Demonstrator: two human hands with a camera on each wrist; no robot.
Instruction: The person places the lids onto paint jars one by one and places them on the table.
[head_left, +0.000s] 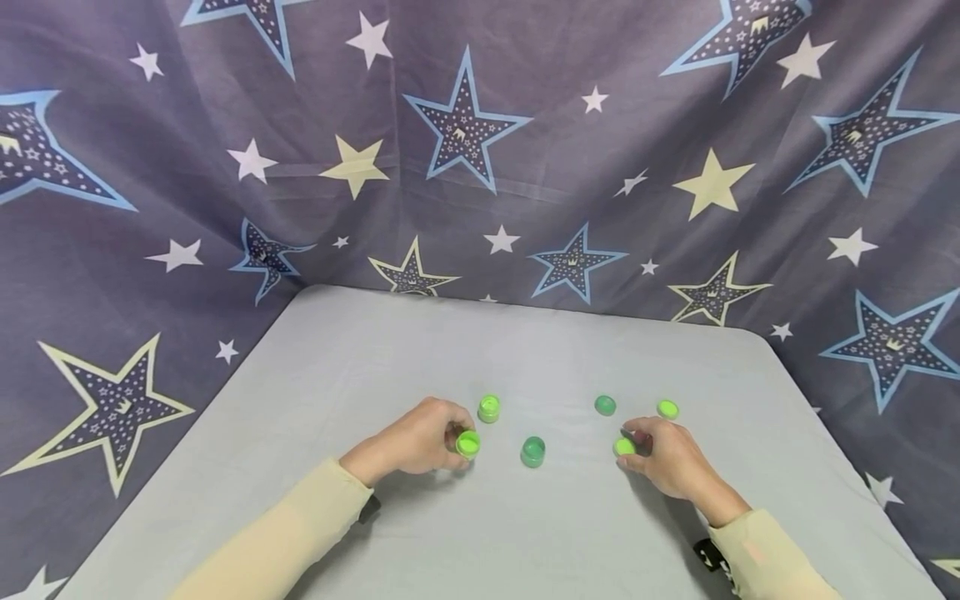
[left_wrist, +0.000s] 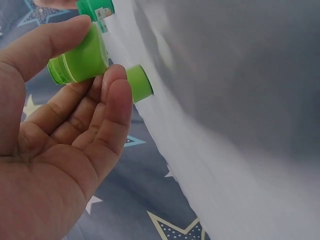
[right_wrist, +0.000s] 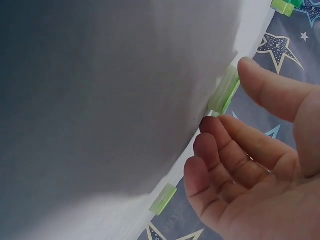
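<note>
My left hand (head_left: 429,435) pinches a small light green paint jar (head_left: 468,445) between thumb and fingertips. Its open mouth faces up toward the head camera, and no lid is on it. In the left wrist view the same jar (left_wrist: 82,57) leans between the thumb and the bent fingers. On the right, my other hand (head_left: 670,454) holds a light green lid (head_left: 625,447) by its edge, low at the tabletop. The right wrist view has the thumb tip at one edge of this lid (right_wrist: 224,90) and the fingertips at the opposite edge.
Another light green jar (head_left: 489,408) and a dark green jar (head_left: 533,451) stand uncovered mid-table. A dark green lid (head_left: 605,405) and a second light green lid (head_left: 667,408) lie beyond the right hand. Star-patterned cloth (head_left: 465,208) hangs around the pale table (head_left: 375,350).
</note>
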